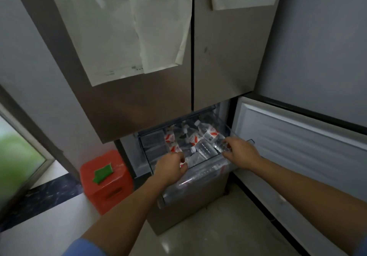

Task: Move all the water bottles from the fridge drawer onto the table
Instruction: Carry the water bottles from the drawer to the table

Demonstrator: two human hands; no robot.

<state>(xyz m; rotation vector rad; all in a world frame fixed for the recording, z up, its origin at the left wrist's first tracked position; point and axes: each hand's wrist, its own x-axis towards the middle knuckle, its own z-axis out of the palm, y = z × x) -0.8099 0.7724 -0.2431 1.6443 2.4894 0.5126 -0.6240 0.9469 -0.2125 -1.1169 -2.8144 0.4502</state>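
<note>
The clear fridge drawer point(198, 169) is pulled out at the bottom of the fridge. Several clear water bottles point(193, 139) with red-and-white labels lie inside it. My right hand point(239, 153) grips the base end of one bottle point(210, 133) that lies slanted on top at the drawer's right side. My left hand point(171, 167) reaches over the drawer's front edge and its fingers curl round another bottle point(174, 148) at the front left; most of that bottle is hidden by the hand. No table is in view.
The lower right fridge door point(297, 156) stands swung open to the right. An orange plastic stool point(107, 180) with a green patch sits left of the drawer. A window point(17, 156) and dark stone sill are at far left. Papers hang on the upper fridge doors.
</note>
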